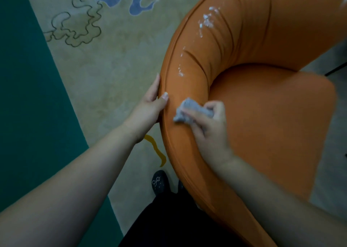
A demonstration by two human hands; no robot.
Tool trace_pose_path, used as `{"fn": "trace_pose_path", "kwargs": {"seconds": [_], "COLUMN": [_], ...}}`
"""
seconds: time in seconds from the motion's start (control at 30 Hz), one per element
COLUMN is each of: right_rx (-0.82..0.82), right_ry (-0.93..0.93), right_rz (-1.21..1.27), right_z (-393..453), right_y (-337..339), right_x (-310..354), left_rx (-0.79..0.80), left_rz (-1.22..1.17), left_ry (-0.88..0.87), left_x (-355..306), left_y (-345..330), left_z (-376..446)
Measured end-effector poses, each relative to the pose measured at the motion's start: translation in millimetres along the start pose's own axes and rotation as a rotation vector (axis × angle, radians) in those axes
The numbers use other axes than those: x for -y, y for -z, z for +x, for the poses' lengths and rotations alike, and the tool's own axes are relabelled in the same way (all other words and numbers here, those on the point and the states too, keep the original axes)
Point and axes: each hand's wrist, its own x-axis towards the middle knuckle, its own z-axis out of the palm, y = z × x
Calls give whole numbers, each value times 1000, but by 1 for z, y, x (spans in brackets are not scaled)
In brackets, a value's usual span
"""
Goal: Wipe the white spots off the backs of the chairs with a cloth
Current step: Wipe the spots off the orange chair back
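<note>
From the head camera, looking steeply down, an orange chair (262, 124) fills the frame from 12 through 5 o'clock. Its back is a thick, rounded, padded roll curving like a horseshoe around a smooth, domed seat; the covering is a taut, matte fabric with a few deep creases across the roll and a raised piping seam along the outer edge.

White spots (206, 20) lie scattered on the top of the back toward 1 o'clock: a clumpy, smeared patch, a second patch at the very top edge of the frame, and smaller flecks trailing down the roll toward the centre. The stretch of the back nearest the hands shows plain orange.

The cloth (189, 112) is small, grey and crumpled, soft-looking, pressed on the chair back just right of centre. The right hand (208, 126) grasps it, fingers curled over the bunched fabric.

The left hand (150, 104), at about 9 o'clock of the cloth and just beside it, grips the outer edge of the back, thumb on top near the seam and fingers against the outer side.

Under the chair lies a beige carpet (112, 59) with blue and outlined cloud-like swirls and a teal border at 9 o'clock. A dark shoe (159, 182) with a sparkly bow shows at 6 o'clock.
</note>
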Motion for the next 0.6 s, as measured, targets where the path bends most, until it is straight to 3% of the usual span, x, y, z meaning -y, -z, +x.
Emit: {"fn": "trace_pose_path", "kwargs": {"seconds": [0.07,0.2,0.47,0.6], "right_rx": [-118,-196,-154,-182], "right_ry": [-125,-232,-189,-73], "right_rz": [65,207,265,80], "right_z": [34,84,38,84], "right_y": [-7,-13,-16,-20], "right_x": [-4,-16,-18,-13], "left_rx": [-192,-519,-625,-623], "left_rz": [58,266,423,463], "left_ry": [-15,-100,-156,-172], "left_x": [-7,-9,6,4], "left_y": [-13,-36,-37,-37], "left_z": [20,44,47,47]}}
